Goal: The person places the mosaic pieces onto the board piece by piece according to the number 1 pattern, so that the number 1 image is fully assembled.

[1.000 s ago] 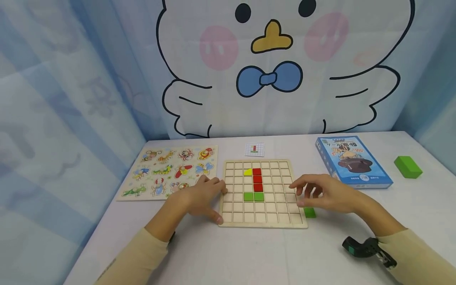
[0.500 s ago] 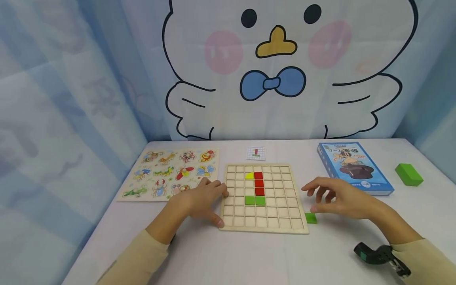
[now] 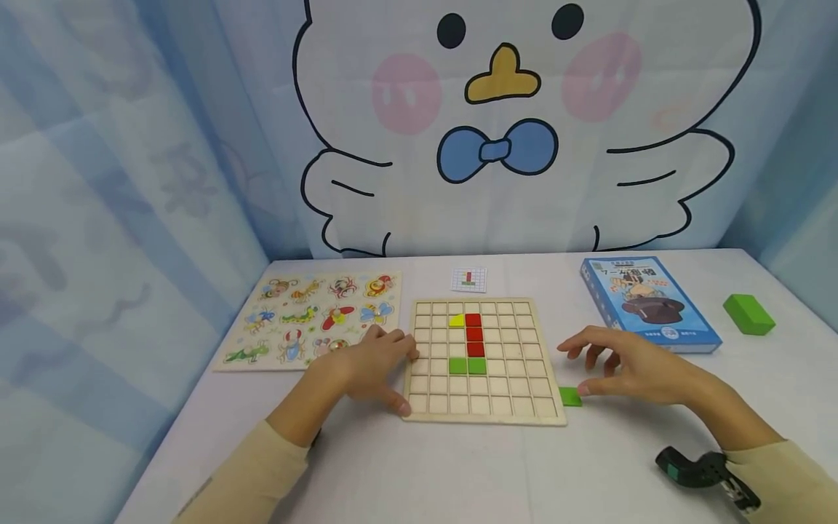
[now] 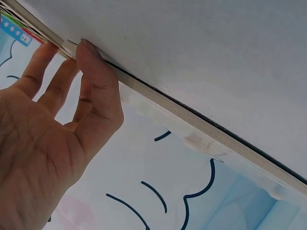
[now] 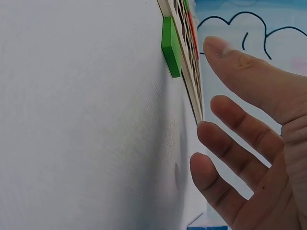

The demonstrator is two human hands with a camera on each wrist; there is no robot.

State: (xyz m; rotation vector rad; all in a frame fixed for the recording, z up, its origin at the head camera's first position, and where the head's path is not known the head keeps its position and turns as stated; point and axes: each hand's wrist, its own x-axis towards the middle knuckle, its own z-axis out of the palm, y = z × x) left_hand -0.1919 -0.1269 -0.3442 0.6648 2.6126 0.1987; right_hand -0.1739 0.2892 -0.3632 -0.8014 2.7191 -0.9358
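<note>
A pale wooden grid board (image 3: 517,365) lies mid-table. In its cells sit a yellow piece (image 3: 457,322), a column of red tiles (image 3: 474,335) and two green tiles (image 3: 458,366) side by side. My left hand (image 3: 376,369) rests at the board's left edge, thumb at the near corner, fingers spread farther up; the left wrist view shows the fingertips against the thin edge. A loose green tile (image 3: 570,397) lies beside the right edge, near the corner. Over it and to its right hovers my right hand (image 3: 631,371), fingers loosely bent with nothing between them.
An insect picture board (image 3: 314,316) lies to the left. Behind the grid board is a small pattern card (image 3: 468,280). A blue box (image 3: 655,302) stands back right, with a green block (image 3: 749,315) farther right. A cartoon curtain (image 3: 497,211) hangs behind the table.
My right hand has drawn back to the right, away from the grid board's right edge. The left hand and the tiles stay where they were; the head view shifts slightly.
</note>
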